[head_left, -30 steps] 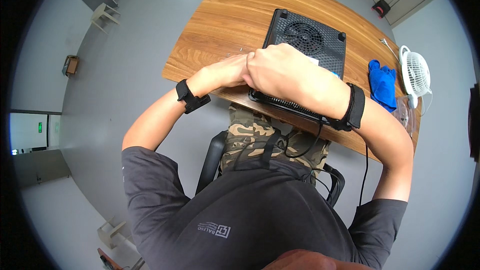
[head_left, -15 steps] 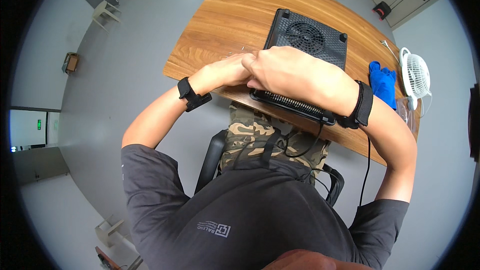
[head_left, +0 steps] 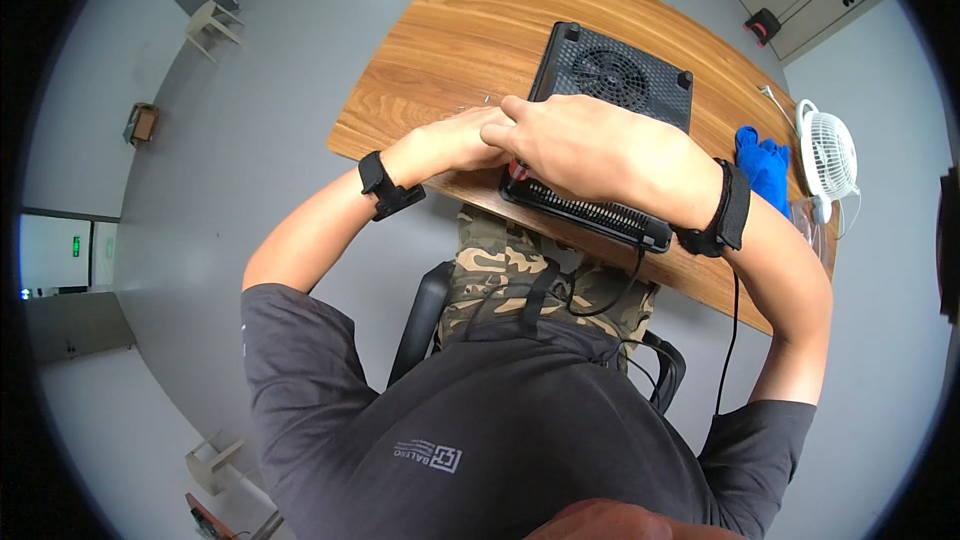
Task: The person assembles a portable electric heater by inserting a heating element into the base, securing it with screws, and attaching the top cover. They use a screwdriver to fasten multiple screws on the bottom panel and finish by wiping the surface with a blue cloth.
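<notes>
Both hands barely shift: the right hand point(head_left: 590, 145) stays curled over the black cooling pad's point(head_left: 610, 75) near-left corner on the counter point(head_left: 440, 50), the left hand point(head_left: 455, 140) closed beside it; what they pinch is hidden.

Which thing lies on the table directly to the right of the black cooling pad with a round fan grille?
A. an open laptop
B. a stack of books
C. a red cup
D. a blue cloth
D: a blue cloth lies just right of the black cooling pad, between it and the small white fan.
</notes>
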The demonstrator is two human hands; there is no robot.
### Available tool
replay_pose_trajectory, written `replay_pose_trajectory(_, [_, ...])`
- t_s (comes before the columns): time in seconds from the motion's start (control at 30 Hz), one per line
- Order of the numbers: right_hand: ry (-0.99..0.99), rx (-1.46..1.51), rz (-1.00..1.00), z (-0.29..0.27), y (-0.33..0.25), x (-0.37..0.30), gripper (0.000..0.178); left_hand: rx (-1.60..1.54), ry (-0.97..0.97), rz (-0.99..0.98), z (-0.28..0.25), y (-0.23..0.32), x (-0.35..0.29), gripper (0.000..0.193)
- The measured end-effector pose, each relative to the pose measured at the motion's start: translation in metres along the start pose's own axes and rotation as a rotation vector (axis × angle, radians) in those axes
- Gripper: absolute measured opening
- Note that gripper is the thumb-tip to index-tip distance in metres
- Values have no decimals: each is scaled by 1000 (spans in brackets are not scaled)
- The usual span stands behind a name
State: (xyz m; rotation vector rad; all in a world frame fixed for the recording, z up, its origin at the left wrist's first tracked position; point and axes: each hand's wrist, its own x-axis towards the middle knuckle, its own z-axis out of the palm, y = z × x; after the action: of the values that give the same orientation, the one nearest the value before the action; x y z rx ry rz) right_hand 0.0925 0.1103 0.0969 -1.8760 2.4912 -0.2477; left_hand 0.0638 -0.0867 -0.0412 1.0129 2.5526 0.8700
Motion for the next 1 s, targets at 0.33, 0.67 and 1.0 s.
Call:
replay_pose_trajectory(0.33, [-185,98,234,-2,-12,15,38,-96,56,-36,-8,20,-1,23])
replay_pose_trajectory(0.67, [-162,60,123,-11,-6,1,29,48,33,55,-4,1,7,18])
replay_pose_trajectory(1.0, [-226,228,332,0,-3,24,31,-276,142,-35,9,2,1,21])
